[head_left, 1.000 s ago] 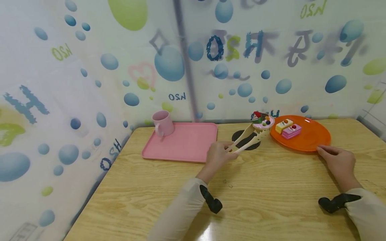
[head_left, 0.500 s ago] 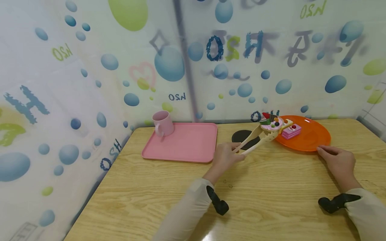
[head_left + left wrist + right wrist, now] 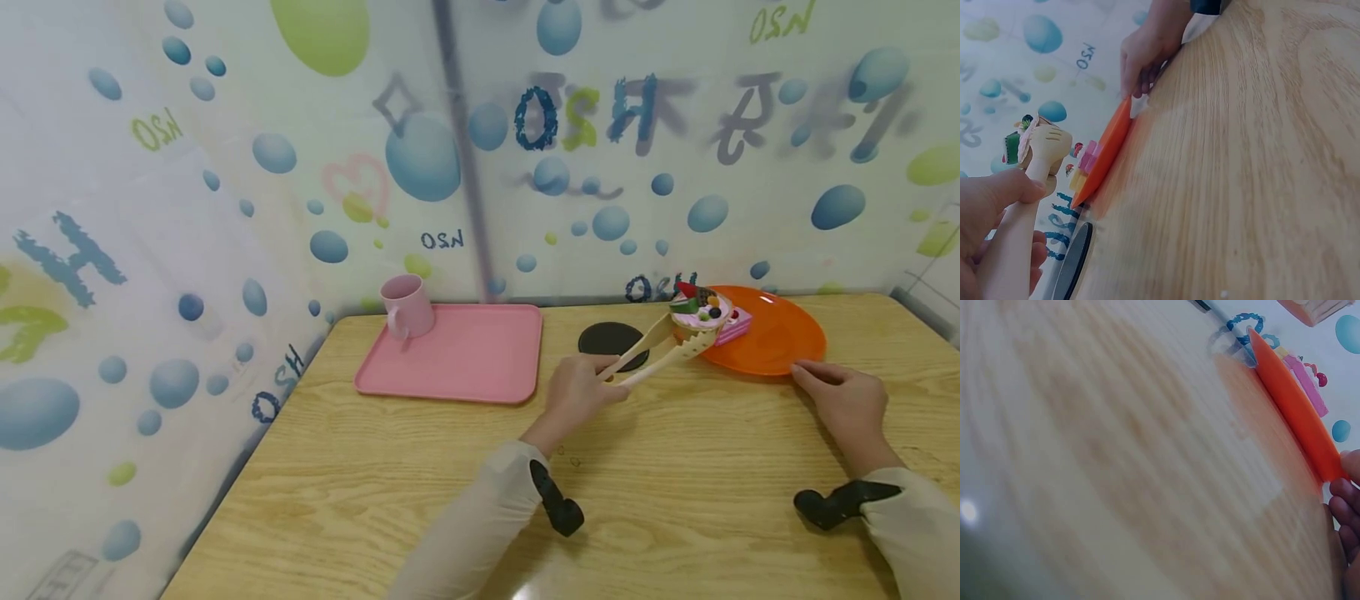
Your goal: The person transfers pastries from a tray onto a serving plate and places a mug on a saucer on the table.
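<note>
My left hand (image 3: 577,396) grips a pair of cream tongs (image 3: 660,364) by the handles. Between the tongs' tips sits a toy fruit tart (image 3: 703,312) with pink cream and colourful fruit on top. The tart is held over the left side of an orange plate (image 3: 791,337). On that plate lie a pink cake slice (image 3: 737,326), partly covered by the tart in the head view, and a yellow cake slice (image 3: 1077,180), seen in the left wrist view. My right hand (image 3: 847,404) pinches the plate's near right rim between thumb and fingers.
A pink tray (image 3: 465,358) lies at the left back of the wooden table (image 3: 660,483), with a pink mug (image 3: 410,307) on its far left corner. Between tray and plate is a black disc (image 3: 603,337). A patterned sheet hangs behind the table.
My left hand has moved right with the tongs and the tart, from the plate's left edge to above the cake slices. The right hand has stayed at the plate rim.
</note>
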Tool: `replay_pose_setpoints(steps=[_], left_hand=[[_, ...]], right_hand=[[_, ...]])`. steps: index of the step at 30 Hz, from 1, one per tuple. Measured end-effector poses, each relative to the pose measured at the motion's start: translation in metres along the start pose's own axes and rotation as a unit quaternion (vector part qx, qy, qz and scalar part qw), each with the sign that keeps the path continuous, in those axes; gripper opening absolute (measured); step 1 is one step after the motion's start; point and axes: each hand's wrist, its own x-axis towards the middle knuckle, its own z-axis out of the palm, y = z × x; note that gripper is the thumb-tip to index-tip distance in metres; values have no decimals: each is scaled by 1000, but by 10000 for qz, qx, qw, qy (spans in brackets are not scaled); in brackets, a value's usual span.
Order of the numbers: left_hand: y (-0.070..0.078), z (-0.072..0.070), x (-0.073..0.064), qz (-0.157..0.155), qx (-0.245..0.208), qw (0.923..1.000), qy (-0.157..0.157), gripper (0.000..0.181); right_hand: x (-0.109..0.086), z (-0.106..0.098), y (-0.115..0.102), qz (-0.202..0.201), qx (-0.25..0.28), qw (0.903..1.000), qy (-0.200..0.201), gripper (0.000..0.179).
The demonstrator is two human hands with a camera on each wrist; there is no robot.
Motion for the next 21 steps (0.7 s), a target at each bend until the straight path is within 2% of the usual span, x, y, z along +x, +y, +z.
replay_pose_setpoints(steps=[4,10,21], left_hand=[[3,4,1,98,74,9999,-44,39],[8,11,1,25,38,9999,-164,38],[18,22,5,154,266,9991,-282,40]], right_hand=[[0,-1,0,-30,-34,10000,5,61],[2,-1,0,-163,-146,9997,117,62],[2,-1,0,-61,-108,9999,51,59]])
